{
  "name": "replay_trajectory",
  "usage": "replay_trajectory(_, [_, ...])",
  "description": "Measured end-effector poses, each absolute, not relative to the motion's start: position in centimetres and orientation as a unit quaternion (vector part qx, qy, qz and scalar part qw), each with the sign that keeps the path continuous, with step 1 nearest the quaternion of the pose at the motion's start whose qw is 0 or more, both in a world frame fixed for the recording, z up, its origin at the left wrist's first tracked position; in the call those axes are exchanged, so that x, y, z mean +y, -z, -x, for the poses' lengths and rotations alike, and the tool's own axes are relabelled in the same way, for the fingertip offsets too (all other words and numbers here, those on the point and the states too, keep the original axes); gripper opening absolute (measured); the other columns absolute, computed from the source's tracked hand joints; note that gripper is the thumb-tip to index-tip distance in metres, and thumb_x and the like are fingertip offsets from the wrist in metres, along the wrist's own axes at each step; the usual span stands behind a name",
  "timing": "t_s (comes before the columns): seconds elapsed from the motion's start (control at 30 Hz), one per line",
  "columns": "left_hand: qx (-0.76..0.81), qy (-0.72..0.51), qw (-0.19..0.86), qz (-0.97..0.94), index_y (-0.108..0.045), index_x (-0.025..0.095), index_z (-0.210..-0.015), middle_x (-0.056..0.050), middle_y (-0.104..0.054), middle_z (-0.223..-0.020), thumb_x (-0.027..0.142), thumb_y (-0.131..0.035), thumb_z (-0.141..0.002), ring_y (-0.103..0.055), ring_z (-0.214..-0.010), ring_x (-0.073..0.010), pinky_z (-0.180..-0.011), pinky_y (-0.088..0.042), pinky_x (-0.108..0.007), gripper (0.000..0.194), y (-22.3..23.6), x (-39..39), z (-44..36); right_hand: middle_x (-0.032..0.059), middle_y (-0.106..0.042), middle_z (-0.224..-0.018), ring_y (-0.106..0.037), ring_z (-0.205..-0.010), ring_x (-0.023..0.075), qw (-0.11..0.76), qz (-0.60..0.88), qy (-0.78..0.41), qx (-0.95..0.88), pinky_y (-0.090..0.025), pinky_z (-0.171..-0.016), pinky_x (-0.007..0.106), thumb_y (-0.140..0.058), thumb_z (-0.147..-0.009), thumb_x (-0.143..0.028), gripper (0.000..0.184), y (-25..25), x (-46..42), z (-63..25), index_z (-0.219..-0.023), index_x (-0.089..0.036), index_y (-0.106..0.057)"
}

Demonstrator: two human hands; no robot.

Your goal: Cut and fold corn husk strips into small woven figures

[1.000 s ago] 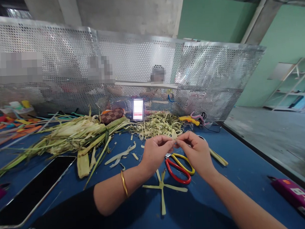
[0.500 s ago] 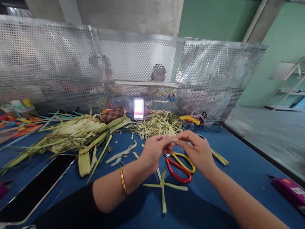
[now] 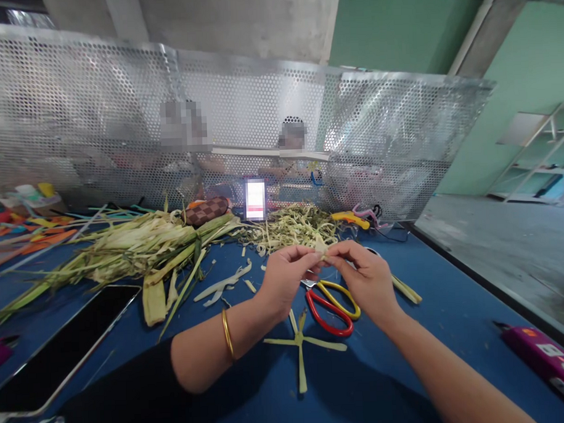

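Between my fingertips is a small pale plant-leaf piece (image 3: 319, 247), its upper end pointed. My left hand (image 3: 288, 276), with a gold bangle on the wrist, pinches it from one side. My right hand (image 3: 365, 279) pinches the same piece from the other; the fingers partly hide it. Scissors (image 3: 329, 311) with one red and one yellow handle lie under my hands, their blades mostly covered. Just in front of me a star-like shape of leaf strips (image 3: 299, 341) lies flat on the blue tabletop (image 3: 362, 381).
A heap of long husks and leaves (image 3: 139, 244) spreads at the left, with curly shavings (image 3: 296, 226) behind my hands. A dark phone (image 3: 69, 348) lies left, a purple tool (image 3: 541, 356) right. A perforated metal screen (image 3: 241, 102) stands behind, people beyond it.
My hands stay almost in place, and the right fingertips have shifted slightly on the leaf piece. Its pointed end stands a little more upright. Everything else lies as before.
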State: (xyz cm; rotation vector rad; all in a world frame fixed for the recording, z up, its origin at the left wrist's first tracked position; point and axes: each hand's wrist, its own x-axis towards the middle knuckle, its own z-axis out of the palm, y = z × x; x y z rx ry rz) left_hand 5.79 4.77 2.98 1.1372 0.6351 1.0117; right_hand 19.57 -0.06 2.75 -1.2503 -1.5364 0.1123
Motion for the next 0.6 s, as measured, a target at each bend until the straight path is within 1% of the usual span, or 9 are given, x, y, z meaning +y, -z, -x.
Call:
replay_trajectory(0.13, [0.273,-0.477,0.635,-0.543,-0.066,0.014,-0.067,-0.001,-0.065,-0.063,0.027,-0.07,-0.068,-0.057,-0.056,-0.0095,-0.06,-0.048,-0.024,0.014,-2.83,4.69,-5.84,-0.0001,-0.064,-0.073,-0.058,-0.068,0.0148,0.562,0.521,-0.075,-0.637,-0.046,-0.064,0.027,-0.058,-0.082,-0.023,0.009,-2.71,-0.14,-19.41,-0.074,-0.021,-0.061])
replay_trajectory(0.23, [0.269,-0.487,0.614,-0.56,-0.066,0.014,-0.067,0.0,-0.063,-0.06,0.026,-0.068,-0.07,-0.057,-0.056,-0.0096,-0.059,-0.048,-0.023,0.013,-2.6,4.75,-5.84,-0.0015,-0.061,-0.067,-0.056,-0.062,0.0135,0.575,0.519,-0.111,-0.623,-0.045,-0.06,0.026,-0.059,-0.081,-0.024,0.01,-2.7,-0.07,-19.32,-0.072,-0.021,-0.06])
replay_trajectory(0.33, [0.264,-0.489,0.6,-0.576,-0.066,0.014,-0.068,0.0,-0.063,-0.059,0.026,-0.071,-0.068,-0.056,-0.056,-0.0095,-0.058,-0.047,-0.022,0.013,-2.34,4.88,-5.87,-0.0022,-0.058,-0.063,-0.054,-0.058,0.013,0.587,0.515,-0.146,-0.607,-0.044,-0.057,0.025,-0.061,-0.079,-0.026,0.01,-2.76,0.03,-19.3,-0.071,-0.02,-0.06])
replay_trajectory(0.43, [0.266,-0.49,0.584,-0.59,-0.067,0.014,-0.067,0.001,-0.062,-0.057,0.027,-0.073,-0.067,-0.055,-0.055,-0.0093,-0.057,-0.047,-0.022,0.014,-2.17,5.02,-5.88,-0.0017,-0.059,-0.062,-0.054,-0.058,0.0135,0.592,0.513,-0.166,-0.598,-0.044,-0.056,0.026,-0.063,-0.077,-0.027,0.011,-2.79,0.11,-19.36,-0.069,-0.02,-0.061])
replay_trajectory(0.6, [0.267,-0.491,0.588,-0.584,-0.067,0.015,-0.068,0.0,-0.063,-0.058,0.027,-0.071,-0.069,-0.057,-0.056,-0.0097,-0.058,-0.048,-0.022,0.013,-2.21,5.13,-5.82,-0.0014,-0.06,-0.061,-0.055,-0.059,0.0136,0.603,0.509,-0.202,-0.58,-0.044,-0.058,0.027,-0.065,-0.075,-0.026,0.01,-2.63,0.2,-19.32,-0.068,-0.02,-0.061])
